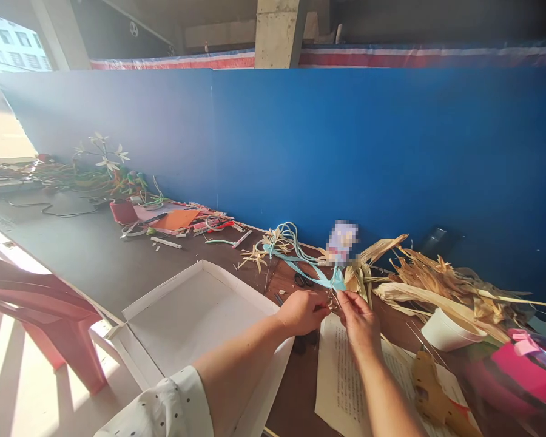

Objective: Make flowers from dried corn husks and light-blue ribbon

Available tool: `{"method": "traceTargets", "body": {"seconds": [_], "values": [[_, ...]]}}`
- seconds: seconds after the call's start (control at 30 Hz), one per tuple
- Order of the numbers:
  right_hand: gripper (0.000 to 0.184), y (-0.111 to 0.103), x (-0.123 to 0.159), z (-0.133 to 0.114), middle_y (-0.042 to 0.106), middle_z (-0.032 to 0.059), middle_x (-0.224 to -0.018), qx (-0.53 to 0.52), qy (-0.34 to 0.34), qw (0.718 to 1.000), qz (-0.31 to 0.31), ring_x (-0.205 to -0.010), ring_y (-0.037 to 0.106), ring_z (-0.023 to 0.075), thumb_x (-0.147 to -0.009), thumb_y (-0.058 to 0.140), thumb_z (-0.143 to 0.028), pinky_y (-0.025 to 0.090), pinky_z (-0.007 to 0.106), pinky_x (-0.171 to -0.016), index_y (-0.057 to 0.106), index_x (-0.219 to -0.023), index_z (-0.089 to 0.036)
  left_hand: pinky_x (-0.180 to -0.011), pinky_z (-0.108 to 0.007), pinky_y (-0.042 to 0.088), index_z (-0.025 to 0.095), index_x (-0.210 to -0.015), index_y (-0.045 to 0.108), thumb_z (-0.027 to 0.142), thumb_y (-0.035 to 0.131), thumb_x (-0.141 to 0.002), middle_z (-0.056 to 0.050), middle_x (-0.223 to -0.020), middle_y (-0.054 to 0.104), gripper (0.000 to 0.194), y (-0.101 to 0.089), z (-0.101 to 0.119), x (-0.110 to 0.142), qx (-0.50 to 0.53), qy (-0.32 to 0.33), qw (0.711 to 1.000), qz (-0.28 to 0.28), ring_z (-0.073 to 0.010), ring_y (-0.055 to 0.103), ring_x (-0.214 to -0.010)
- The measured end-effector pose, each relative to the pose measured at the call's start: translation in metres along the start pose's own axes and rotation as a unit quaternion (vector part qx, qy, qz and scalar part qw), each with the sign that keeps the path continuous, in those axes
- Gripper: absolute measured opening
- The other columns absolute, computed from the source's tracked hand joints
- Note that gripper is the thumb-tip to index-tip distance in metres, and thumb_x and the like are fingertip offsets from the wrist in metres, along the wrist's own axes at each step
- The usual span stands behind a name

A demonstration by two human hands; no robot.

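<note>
My left hand (303,311) and my right hand (359,318) meet above the brown table (118,261), both pinched round the end of a light blue ribbon (309,267) and a small straw piece between them. The ribbon trails back to a looped bundle near the blue partition (391,158). Under my right wrist lies a printed paper sheet (346,382). Small scissors (303,280) rest just beyond my left hand.
A shallow white cardboard tray (195,315) sits at my left. Dried corn husks (450,285), a white cup (446,331) and a pink container (523,370) crowd the right. Craft scraps and straw flowers (104,161) lie far left. A red plastic chair (45,315) stands beside the table.
</note>
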State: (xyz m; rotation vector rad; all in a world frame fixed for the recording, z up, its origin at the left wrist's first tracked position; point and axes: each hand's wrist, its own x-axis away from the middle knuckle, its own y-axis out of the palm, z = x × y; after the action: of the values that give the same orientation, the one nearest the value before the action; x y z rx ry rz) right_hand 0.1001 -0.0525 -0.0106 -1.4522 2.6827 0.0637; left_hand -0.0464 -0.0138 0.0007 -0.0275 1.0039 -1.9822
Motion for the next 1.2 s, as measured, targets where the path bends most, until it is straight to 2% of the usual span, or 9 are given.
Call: {"method": "traceTargets", "body": {"seconds": [0.13,0.37,0.5,0.63,0.77,0.87,0.97,1.1,1.2], "values": [[0.031,-0.004,-0.002,0.004,0.044,-0.0069,-0.048,-0.027,0.028,0.999,0.009,-0.039,0.033,0.0091,-0.067,0.069,-0.048,0.025,0.023,-0.037,0.061,-0.079,-0.021,-0.064,-0.020,0.038,0.017,-0.071,0.067,0.025,0.051,-0.081,-0.001,-0.071,0.064,0.021,-0.003,0.000,-0.001,0.018,-0.025,0.999,0.032,-0.0116,0.055,-0.068],[0.035,-0.008,-0.004,0.012,0.047,-0.0070,-0.053,-0.062,0.048,0.997,0.006,-0.038,0.031,0.0064,-0.062,0.073,-0.046,0.021,0.021,-0.035,0.060,-0.079,-0.019,-0.062,-0.021,0.040,0.017,-0.072,0.067,0.033,0.047,-0.083,-0.001,-0.065,0.063,0.028,-0.009,-0.007,-0.003,0.053,-0.100,0.991,0.075,-0.0119,0.054,-0.063],[0.053,-0.005,0.001,0.006,0.050,-0.0065,-0.060,-0.075,0.030,0.997,-0.014,-0.041,0.031,0.0057,-0.061,0.076,-0.045,0.022,0.020,-0.036,0.061,-0.105,-0.020,-0.062,-0.021,0.040,0.016,-0.068,0.065,0.032,0.048,-0.082,-0.001,-0.064,0.062,0.028,-0.009,-0.009,-0.003,0.064,-0.091,0.991,0.077,-0.0115,0.054,-0.063],[0.070,0.000,0.009,-0.005,0.055,-0.0044,-0.066,-0.091,0.014,0.995,-0.049,-0.042,0.029,0.0056,-0.063,0.076,-0.043,0.019,0.021,-0.038,0.054,-0.127,-0.025,-0.061,-0.020,0.039,0.016,-0.065,0.064,0.027,0.047,-0.082,0.000,-0.062,0.061,0.026,-0.009,-0.007,-0.001,0.068,-0.067,0.994,0.052,-0.0104,0.053,-0.061],[0.067,0.000,0.012,-0.009,0.058,-0.0032,-0.071,-0.106,0.020,0.991,-0.073,-0.042,0.027,0.0055,-0.067,0.075,-0.041,0.018,0.022,-0.039,0.053,-0.129,-0.030,-0.062,-0.019,0.039,0.016,-0.066,0.065,0.027,0.050,-0.080,0.001,-0.062,0.061,0.023,-0.009,-0.003,0.002,0.076,-0.030,0.996,0.028,-0.0099,0.053,-0.063],[0.065,-0.003,0.009,-0.005,0.057,-0.0038,-0.068,-0.113,0.034,0.991,-0.069,-0.042,0.029,0.0058,-0.065,0.075,-0.041,0.019,0.022,-0.039,0.055,-0.125,-0.028,-0.061,-0.019,0.039,0.016,-0.068,0.065,0.029,0.048,-0.082,0.001,-0.063,0.061,0.025,-0.012,-0.003,0.000,0.089,-0.047,0.993,0.055,-0.0097,0.053,-0.061],[0.058,-0.008,0.005,0.001,0.054,-0.0050,-0.064,-0.116,0.026,0.992,-0.040,-0.043,0.031,0.0059,-0.065,0.075,-0.040,0.020,0.021,-0.038,0.058,-0.119,-0.024,-0.059,-0.020,0.039,0.016,-0.072,0.066,0.030,0.047,-0.083,0.000,-0.064,0.062,0.026,-0.024,-0.010,-0.006,0.072,-0.092,0.988,0.105,-0.0099,0.054,-0.059],[0.052,-0.015,0.002,0.004,0.054,-0.0049,-0.064,-0.103,0.022,0.994,-0.012,-0.044,0.034,0.0059,-0.064,0.076,-0.039,0.023,0.020,-0.038,0.063,-0.111,-0.021,-0.062,-0.021,0.038,0.018,-0.071,0.066,0.031,0.048,-0.083,-0.001,-0.066,0.064,0.026,-0.049,-0.031,-0.014,-0.031,-0.152,0.971,0.183,-0.0117,0.055,-0.064],[0.047,-0.016,0.004,0.003,0.057,-0.0027,-0.064,-0.082,0.012,0.997,0.007,-0.043,0.035,0.0056,-0.063,0.076,-0.039,0.024,0.019,-0.038,0.066,-0.103,-0.018,-0.062,-0.022,0.038,0.019,-0.075,0.067,0.032,0.049,-0.082,-0.002,-0.066,0.065,0.023,-0.064,-0.050,-0.017,-0.069,-0.215,0.954,0.197,-0.0138,0.057,-0.066]]}}
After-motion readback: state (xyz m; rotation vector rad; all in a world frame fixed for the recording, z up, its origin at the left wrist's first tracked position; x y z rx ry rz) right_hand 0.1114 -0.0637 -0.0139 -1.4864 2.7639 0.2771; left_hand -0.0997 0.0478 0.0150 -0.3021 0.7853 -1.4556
